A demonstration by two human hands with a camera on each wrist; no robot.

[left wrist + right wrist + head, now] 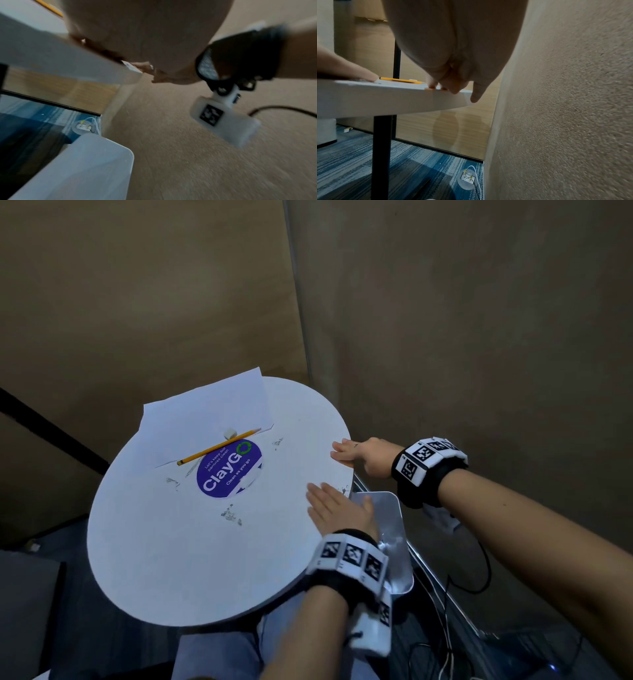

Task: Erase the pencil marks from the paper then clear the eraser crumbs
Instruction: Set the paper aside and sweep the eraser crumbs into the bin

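Note:
A white sheet of paper (205, 412) lies at the far side of the round white table (171, 559). A yellow pencil (219, 446) and a small white eraser (229, 434) rest on its near edge. Small grey heaps of eraser crumbs (231, 515) dot the tabletop; one more heap (343, 491) sits at the right rim. My left hand (325, 501) lies flat on the table near that rim, fingers straight. My right hand (346, 453) rests its straight fingers on the right edge, with its thumb (476, 94) hanging beside the rim. Neither hand holds anything.
A round purple ClayGo sticker (229, 470) marks the table's middle. A glossy pale panel (390, 515) sits just below the right rim, close to a textured wall (479, 337). Cables (445, 628) trail over the blue carpet, and a black table leg (382, 148) stands underneath.

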